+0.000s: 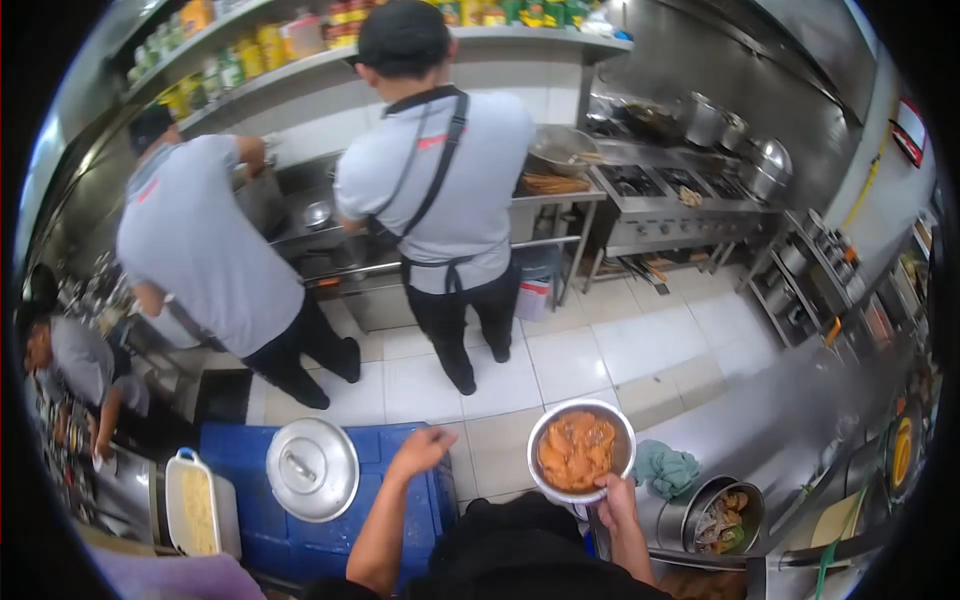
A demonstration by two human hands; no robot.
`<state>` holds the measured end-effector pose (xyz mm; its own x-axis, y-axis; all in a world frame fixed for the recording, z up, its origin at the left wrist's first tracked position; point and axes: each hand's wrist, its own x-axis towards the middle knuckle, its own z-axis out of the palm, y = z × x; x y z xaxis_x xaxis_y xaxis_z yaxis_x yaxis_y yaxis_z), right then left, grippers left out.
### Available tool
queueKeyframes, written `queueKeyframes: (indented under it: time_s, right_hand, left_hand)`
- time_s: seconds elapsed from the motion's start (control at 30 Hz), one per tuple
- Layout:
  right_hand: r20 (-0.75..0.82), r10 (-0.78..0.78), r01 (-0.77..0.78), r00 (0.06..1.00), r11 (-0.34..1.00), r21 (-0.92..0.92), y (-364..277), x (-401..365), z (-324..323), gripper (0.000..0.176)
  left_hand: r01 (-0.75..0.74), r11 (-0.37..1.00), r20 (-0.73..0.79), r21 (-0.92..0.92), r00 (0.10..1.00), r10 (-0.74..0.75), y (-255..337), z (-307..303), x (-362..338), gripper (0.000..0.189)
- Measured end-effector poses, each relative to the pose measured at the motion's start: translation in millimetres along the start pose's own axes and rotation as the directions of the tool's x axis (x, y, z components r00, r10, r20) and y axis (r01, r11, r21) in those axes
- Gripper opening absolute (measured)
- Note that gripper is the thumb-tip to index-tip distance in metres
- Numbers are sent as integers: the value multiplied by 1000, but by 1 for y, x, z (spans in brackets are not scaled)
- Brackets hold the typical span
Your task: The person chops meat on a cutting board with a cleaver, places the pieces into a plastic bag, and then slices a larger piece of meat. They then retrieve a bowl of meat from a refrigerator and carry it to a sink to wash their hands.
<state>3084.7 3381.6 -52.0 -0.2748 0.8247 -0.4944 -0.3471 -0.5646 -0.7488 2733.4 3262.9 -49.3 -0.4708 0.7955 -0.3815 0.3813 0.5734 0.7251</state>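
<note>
My right hand (618,500) grips the rim of a round metal bowl (535,434) at its lower right. Inside lie pieces of orange-coated raw meat (577,450). My left hand (423,450) is held over the edge of a blue cooler (385,530), its fingers curled together with nothing visible in them. Left of that hand, a metal lid (312,470) with a handle rests on the cooler's top, apart from my fingers. A green cloth (665,468) lies on the steel counter just right of the bowl.
A pot of food scraps (725,520) stands on the steel counter (770,420) at right. A white tub (228,510) sits left of the lid. Two co-workers (440,180) (200,240) stand ahead with backs turned; a third person (80,370) is at far left. A stove (665,225) stands beyond.
</note>
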Motion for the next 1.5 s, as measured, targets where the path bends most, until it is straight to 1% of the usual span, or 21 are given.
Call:
queueKeyframes:
  time_s: [0.07, 0.13, 0.2, 0.27, 0.33, 0.6, 0.73, 0.77, 0.8, 0.83, 0.87, 0.97, 1.0, 1.03, 1.07, 1.17, 1.23, 1.27, 1.33, 1.47, 1.5]
  right_hand:
    - [-42, -26, 24, 999, 998, -56, -33, 9, 45, 53]
    - [-85, -18, 15, 996, 999, -33, -47, 36, 58, 52]
    - [-126, -3, 0, 992, 1000, -25, -59, 64, 66, 51]
    - [-168, -152, 151, 974, 988, -22, -67, 103, 75, 50]
    - [-196, -136, 136, 971, 991, -12, -84, 138, 90, 44]
    - [-24, -156, 153, 987, 984, -90, -172, 286, 176, 49]
    - [54, -155, 160, 986, 981, -109, -207, 339, 221, 43]
    - [60, -148, 154, 987, 982, -107, -210, 357, 226, 43]
    - [62, -155, 161, 986, 980, -115, -217, 372, 233, 43]
    - [45, -147, 151, 988, 978, -141, -222, 384, 239, 43]
    - [34, -140, 143, 990, 976, -163, -225, 388, 243, 43]
    - [24, -113, 115, 993, 980, -162, -238, 415, 253, 44]
    - [-1, -112, 110, 994, 980, -164, -243, 425, 255, 45]
    - [-19, -109, 104, 994, 981, -163, -245, 435, 257, 47]
    - [-12, -115, 111, 993, 981, -159, -247, 448, 255, 46]
    - [-6, -93, 91, 996, 985, -145, -254, 466, 248, 47]
    - [16, -122, 122, 992, 990, -71, -251, 491, 236, 50]
    - [57, -102, 106, 993, 991, -80, -254, 499, 240, 50]
    - [92, 5, 5, 996, 995, -103, -267, 511, 246, 54]
    - [196, 128, -87, 972, 974, -207, -281, 550, 250, 55]
    - [219, 136, -87, 966, 971, -222, -285, 557, 253, 56]
  left_hand:
    - [-137, 989, 45, -54, 989, 139, 60, -17, 50, 47]
    - [-244, 955, 118, -166, 957, 265, 103, -23, 103, 43]
    - [-345, 926, 152, -152, 918, 367, 147, -32, 142, 41]
    - [-393, 916, 153, -85, 903, 401, 183, -40, 177, 41]
    - [-439, 880, 171, -179, 867, 467, 205, -48, 214, 40]
    - [-301, 949, 281, -91, 907, 314, 244, -108, 316, 36]
    - [-276, 961, 277, -21, 922, 271, 242, -118, 348, 42]
    - [-333, 943, 308, 13, 898, 313, 245, -119, 348, 50]
    - [-154, 979, 341, 131, 935, 101, 251, -121, 344, 55]
    - [-363, 924, 248, 120, 912, 326, 230, -111, 352, 58]
    - [-311, 942, 229, 123, 933, 278, 234, -107, 338, 59]
    - [-173, 984, 396, -30, 902, 171, 241, -90, 339, 50]
    - [-204, 962, 398, -183, 879, 262, 243, -76, 347, 49]
    - [-151, 956, 439, -252, 862, 252, 248, -62, 356, 48]
    - [-143, 954, 504, -262, 823, 262, 254, -53, 369, 38]
    - [-127, 906, 459, -403, 829, 320, 261, -21, 404, 42]
    - [6, 773, 394, -634, 863, 316, 284, -17, 430, 55]
    - [0, 767, 357, -641, 885, 299, 295, -17, 443, 55]
    - [160, 632, 356, -758, 914, 195, 315, -14, 469, 60]
    - [181, 339, 183, -923, 983, -25, 333, 10, 504, 51]
    - [208, 235, 193, -949, 977, -87, 340, 9, 508, 38]
